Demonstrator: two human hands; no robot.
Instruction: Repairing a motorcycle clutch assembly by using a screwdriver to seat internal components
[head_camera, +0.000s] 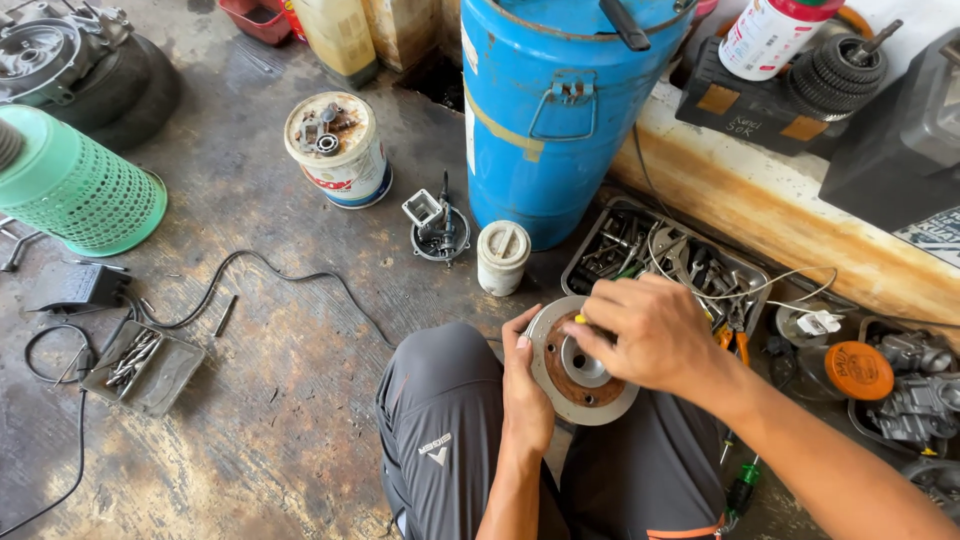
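The round metal disc (580, 365) is pale grey at its rim, with a rusty brown inner ring and a shiny hollow hub at the centre; it sits between the person's knees, just in front of the blue barrel (550, 110). The left hand (525, 385) cups the disc's near left edge, fingers curled along the rim and thumb up its side. The right hand (650, 330) lies over the disc's far right part, fingers bent down and pinched on something small with a yellow tip, too covered to tell what it is. This hand hides much of the disc's upper face. Beside the barrel's base stand a small white canister (502, 257) and a little metal part with a square head (438, 225). Right of the barrel lies a tray of loose tools (660, 255), with white wire trailing over it. Left of the barrel stands a stained paint tin (338, 148), and farther left a green mesh basket (75, 185).
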